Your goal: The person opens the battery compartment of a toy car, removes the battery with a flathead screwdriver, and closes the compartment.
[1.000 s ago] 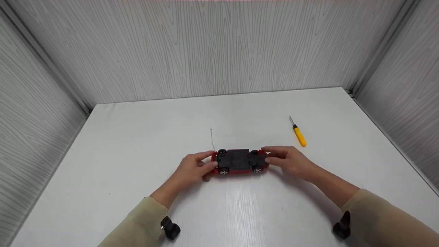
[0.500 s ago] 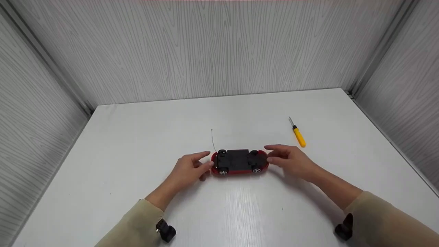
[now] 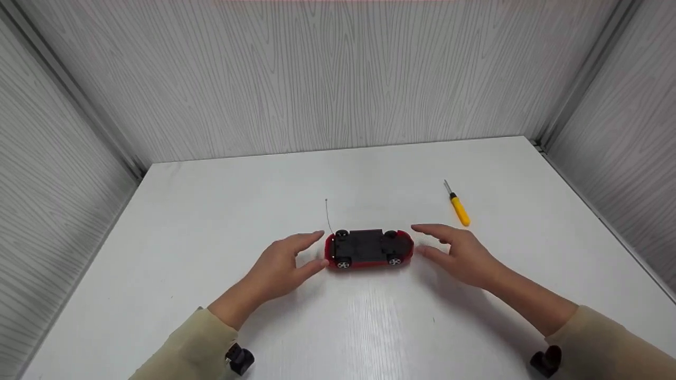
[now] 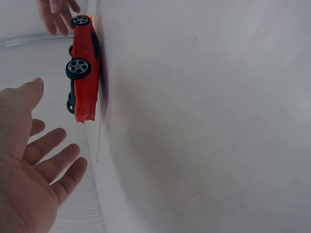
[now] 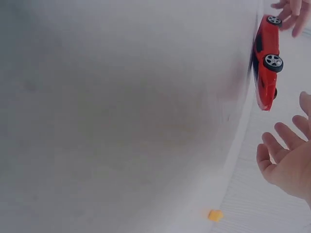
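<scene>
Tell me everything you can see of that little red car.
The red toy car lies upside down on the white table, black underside facing up. Its body looks like shiny plastic; the wheels have black tyres and silver spokes. A thin wire reaches from its left end toward the table's far edge. The left hand and right hand are open near its ends, and the wrist views show neither touching it.

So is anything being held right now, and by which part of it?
Nothing is held: the left hand and right hand are beside opposite ends of the upside-down red toy car, neither gripping it.
</scene>
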### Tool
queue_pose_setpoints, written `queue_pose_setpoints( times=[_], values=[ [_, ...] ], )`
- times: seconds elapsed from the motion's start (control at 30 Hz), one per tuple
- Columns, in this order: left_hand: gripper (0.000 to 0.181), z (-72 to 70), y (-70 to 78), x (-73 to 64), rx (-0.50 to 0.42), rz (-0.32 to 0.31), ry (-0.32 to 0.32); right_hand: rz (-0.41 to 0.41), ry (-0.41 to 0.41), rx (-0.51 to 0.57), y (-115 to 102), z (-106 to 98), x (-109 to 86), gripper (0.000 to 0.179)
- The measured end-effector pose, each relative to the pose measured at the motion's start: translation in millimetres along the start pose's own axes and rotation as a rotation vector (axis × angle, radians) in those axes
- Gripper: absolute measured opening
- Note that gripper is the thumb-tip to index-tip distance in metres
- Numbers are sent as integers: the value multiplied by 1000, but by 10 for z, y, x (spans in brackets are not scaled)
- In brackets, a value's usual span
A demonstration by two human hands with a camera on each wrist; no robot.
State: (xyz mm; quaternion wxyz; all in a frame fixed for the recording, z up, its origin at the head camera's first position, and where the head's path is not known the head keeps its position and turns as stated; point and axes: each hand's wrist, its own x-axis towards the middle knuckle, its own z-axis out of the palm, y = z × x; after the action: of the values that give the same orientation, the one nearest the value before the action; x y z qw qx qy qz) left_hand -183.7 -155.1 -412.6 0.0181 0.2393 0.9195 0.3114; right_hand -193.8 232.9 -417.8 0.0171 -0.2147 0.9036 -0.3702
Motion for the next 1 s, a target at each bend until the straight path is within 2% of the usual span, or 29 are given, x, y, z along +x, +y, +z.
queue_pose_setpoints(
  times=[0.23, 0.47, 0.57, 0.7, 0.83, 1.0],
  values=[
    [72, 3, -8, 2, 193, 92, -99, -124, -77, -160, -50, 59, -84, 57],
    [75, 34, -66, 1, 346, 198, -132, -150, -119, -284, -77, 101, -140, 60],
    [77, 43, -84, -4, 405, 217, -153, -165, -134, -324, -75, 109, -157, 62],
    [78, 52, -96, -11, 451, 216, -186, -194, -150, -387, -63, 118, -176, 63],
    [78, 63, -100, -20, 475, 243, -200, -240, -151, -438, -38, 115, -184, 62],
    [77, 90, -87, -22, 487, 288, -193, -228, -160, -453, -34, 89, -173, 62]
  ],
)
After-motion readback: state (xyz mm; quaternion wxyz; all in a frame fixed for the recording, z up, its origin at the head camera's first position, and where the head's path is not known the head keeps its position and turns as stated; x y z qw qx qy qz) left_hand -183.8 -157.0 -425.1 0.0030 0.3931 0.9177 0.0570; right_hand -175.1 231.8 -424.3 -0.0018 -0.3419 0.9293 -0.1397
